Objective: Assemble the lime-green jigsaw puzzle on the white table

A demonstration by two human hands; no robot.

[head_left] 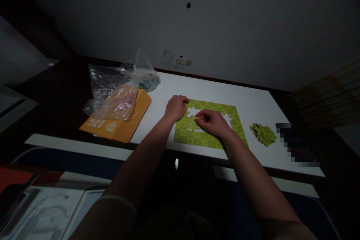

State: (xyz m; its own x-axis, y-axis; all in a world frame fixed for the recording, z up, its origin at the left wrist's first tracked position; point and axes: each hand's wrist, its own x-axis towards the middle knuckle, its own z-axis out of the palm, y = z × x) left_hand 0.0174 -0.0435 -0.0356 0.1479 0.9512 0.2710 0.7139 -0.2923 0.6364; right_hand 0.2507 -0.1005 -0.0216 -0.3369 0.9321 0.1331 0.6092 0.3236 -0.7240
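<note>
Resting on puzzle: both hands lie on the green jigsaw puzzle (pixel 209 127), which sits flat on the white counter (pixel 253 97).
Left hand: the left hand (pixel 176 108) is curled, knuckles up, on the puzzle's upper left corner; it presses there and grips nothing that I can make out.
Right hand: the right hand (pixel 213 121) lies over the middle of the puzzle, thumb and fingers pinched together on a small green piece (pixel 196 118) at the edge of the gap.
Gap: an unfilled white patch (pixel 192 112) shows inside the puzzle, between the two hands.
Loose pieces: a small heap of green pieces (pixel 263 134) lies on the counter to the right of the puzzle, clear of it.
Envelope: an orange envelope (pixel 123 125) lies to the left of the puzzle, near the counter's front edge.
Plastic bag: a crumpled clear plastic bag (pixel 118 90) rests on top of the envelope, farther left of the puzzle.
Blurred patch: a pixelated area sits beyond the loose pieces, right of the puzzle; its content cannot be told.
</note>
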